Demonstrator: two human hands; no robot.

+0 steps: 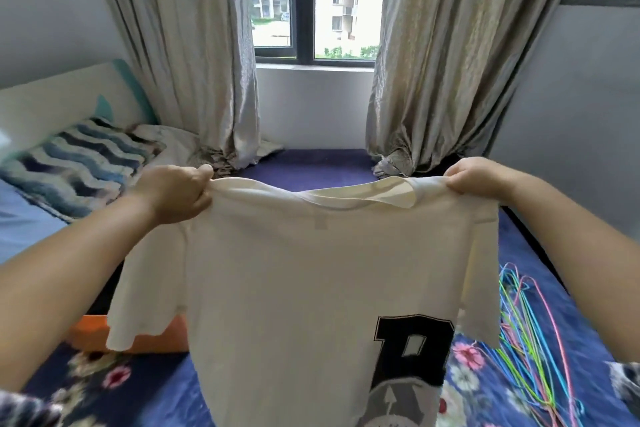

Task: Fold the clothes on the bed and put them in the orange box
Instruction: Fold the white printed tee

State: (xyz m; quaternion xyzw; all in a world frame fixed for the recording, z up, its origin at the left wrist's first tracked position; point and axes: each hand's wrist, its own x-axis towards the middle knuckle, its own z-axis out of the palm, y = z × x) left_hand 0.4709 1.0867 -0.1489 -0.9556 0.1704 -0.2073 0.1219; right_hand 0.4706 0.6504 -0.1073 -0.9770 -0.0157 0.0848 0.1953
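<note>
- Head view, nearest the camera: two bare forearms reach forward, one from each lower corner, and between them hangs a cream short-sleeved cotton T-shirt with a large black block letter and a grey round emblem printed low on its right side.
- Left hand grips the shirt's left shoulder; its fingers are curled tight round a bunch of fabric, thumb lying on top.
- Right hand grips the right shoulder the same way, fingers curled under and pinching the cloth beside the folded-over neckline.
- Shirt is held up in the air, spread wide between the two hands, sleeves drooping at both sides, its hem running out of the picture at the bottom edge.
- Below it lies the bed with a dark blue sheet printed with pink and white flowers.
- Bright wire clothes hangers in pink, blue and green lie in a loose heap on the sheet at the right.
- Orange box sits on the bed at the left, partly hidden behind the shirt's left sleeve.
- Farther left, a blue-and-white wavy striped pillow rests against a white headboard.
- At the back, beige patterned curtains hang either side of a dark-framed window showing apartment blocks.
</note>
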